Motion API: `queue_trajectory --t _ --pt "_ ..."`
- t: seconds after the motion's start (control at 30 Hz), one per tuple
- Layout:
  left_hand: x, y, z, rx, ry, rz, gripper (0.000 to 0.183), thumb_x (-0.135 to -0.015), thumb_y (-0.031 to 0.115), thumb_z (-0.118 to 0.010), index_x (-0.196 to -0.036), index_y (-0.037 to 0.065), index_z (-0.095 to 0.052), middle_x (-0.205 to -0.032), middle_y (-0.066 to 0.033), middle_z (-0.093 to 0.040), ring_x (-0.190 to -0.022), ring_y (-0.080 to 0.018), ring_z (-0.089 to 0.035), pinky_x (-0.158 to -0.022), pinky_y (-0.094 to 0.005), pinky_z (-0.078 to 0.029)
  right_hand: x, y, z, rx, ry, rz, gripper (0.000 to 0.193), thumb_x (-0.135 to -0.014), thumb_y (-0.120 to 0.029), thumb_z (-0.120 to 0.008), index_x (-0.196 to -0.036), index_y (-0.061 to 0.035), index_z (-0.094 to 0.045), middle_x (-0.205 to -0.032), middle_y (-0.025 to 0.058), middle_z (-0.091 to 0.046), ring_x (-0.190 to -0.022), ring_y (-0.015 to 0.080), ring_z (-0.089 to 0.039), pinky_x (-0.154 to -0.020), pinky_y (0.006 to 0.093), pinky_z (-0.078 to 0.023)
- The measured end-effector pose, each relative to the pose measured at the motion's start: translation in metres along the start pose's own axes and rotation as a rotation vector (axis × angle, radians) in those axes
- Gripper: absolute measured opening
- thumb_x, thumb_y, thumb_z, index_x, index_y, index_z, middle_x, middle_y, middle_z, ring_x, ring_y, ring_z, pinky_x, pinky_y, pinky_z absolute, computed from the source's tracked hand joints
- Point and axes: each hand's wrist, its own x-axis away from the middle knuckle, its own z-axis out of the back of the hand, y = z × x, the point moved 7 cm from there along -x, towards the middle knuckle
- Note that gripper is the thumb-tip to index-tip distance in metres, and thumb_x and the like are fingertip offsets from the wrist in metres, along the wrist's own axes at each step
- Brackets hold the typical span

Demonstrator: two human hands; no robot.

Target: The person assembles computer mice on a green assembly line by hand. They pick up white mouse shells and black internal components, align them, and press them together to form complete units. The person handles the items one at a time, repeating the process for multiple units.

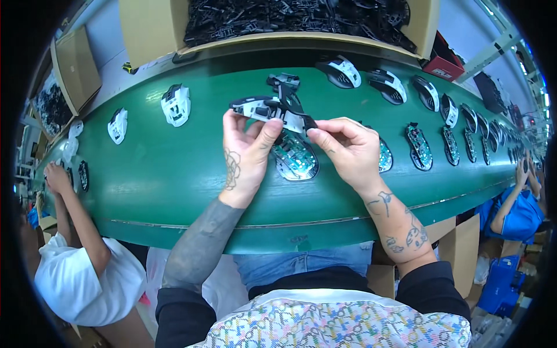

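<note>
Above the green work surface I hold a black-and-white computer mouse shell (253,108) in my left hand (246,149), its fingers closed round the underside and the thumb on the near edge. My right hand (350,146) pinches a small black part (310,122) at the shell's right end; whether it is attached there I cannot tell. Just below lies a mouse base (297,159) with a green circuit board, partly hidden by my left hand and the shell. Behind the shell sits another mouse piece (283,80), dark and grey.
A cardboard box (290,40) of black plastic parts stands along the far edge of the green surface (191,151). Mouse shells (387,86) and circuit-board bases (419,146) line the right side. Two shells (176,105) lie left. People work at both sides.
</note>
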Motion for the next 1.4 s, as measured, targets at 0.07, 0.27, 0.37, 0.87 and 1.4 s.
queue_trajectory --t 0.07,0.27,0.37,0.87,1.4 --pt "0.001 0.002 -0.001 -0.041 -0.025 0.013 0.058 -0.079 0.01 -0.077 -0.121 0.004 -0.037 -0.118 -0.0089 -0.048 -0.108 -0.0205 -0.054 -0.089 -0.0316 -0.048 0.0 -0.011 -0.002 0.156 -0.002 0.121 0.015 -0.079 -0.006 -0.074 -0.092 0.0 -0.071 -0.083 0.0091 -0.07 -0.072 0.0141 -0.068 -0.064 0.0236 -0.054" --pt "0.002 0.005 -0.008 0.041 -0.141 -0.028 0.058 -0.078 0.006 -0.075 -0.121 0.005 -0.038 -0.121 -0.0103 -0.045 -0.115 -0.0206 -0.049 -0.091 -0.0337 -0.048 0.001 -0.037 -0.011 0.451 -0.05 0.496 0.016 -0.073 -0.002 -0.074 -0.089 -0.004 -0.07 -0.083 0.0096 -0.068 -0.071 0.0211 -0.067 -0.059 0.0282 -0.054" --pt "-0.002 0.001 0.0 0.011 -0.079 0.061 0.053 -0.079 0.007 -0.074 -0.119 0.004 -0.041 -0.116 -0.0096 -0.05 -0.107 -0.0199 -0.055 -0.093 -0.0338 -0.047 0.005 -0.039 -0.017 0.471 -0.096 0.577 0.018 -0.073 -0.005 -0.075 -0.091 -0.0042 -0.069 -0.09 0.01 -0.068 -0.077 0.0237 -0.067 -0.064 0.0296 -0.054" --pt "-0.004 0.018 0.003 -0.152 -0.232 0.195 0.047 -0.075 0.006 -0.078 -0.113 0.002 -0.05 -0.107 -0.0075 -0.061 -0.099 -0.0162 -0.061 -0.088 -0.0296 -0.05 0.002 0.018 -0.044 -0.373 -0.341 -0.358 0.047 -0.088 -0.011 -0.067 -0.128 0.0059 -0.048 -0.119 0.014 -0.059 -0.107 0.0169 -0.059 -0.093 0.0295 -0.048" --pt "0.089 0.213 -0.038 -0.578 -0.409 -0.702 0.015 -0.09 0.014 -0.056 -0.1 0.004 -0.062 -0.099 -0.0089 -0.064 -0.09 -0.0199 -0.061 -0.077 -0.0349 -0.048 -0.093 -0.007 -0.128 0.807 -0.094 0.36 0.048 -0.081 -0.048 -0.065 -0.1 -0.0044 -0.067 -0.099 0.0166 -0.066 -0.094 0.0331 -0.062 -0.08 0.0406 -0.052"
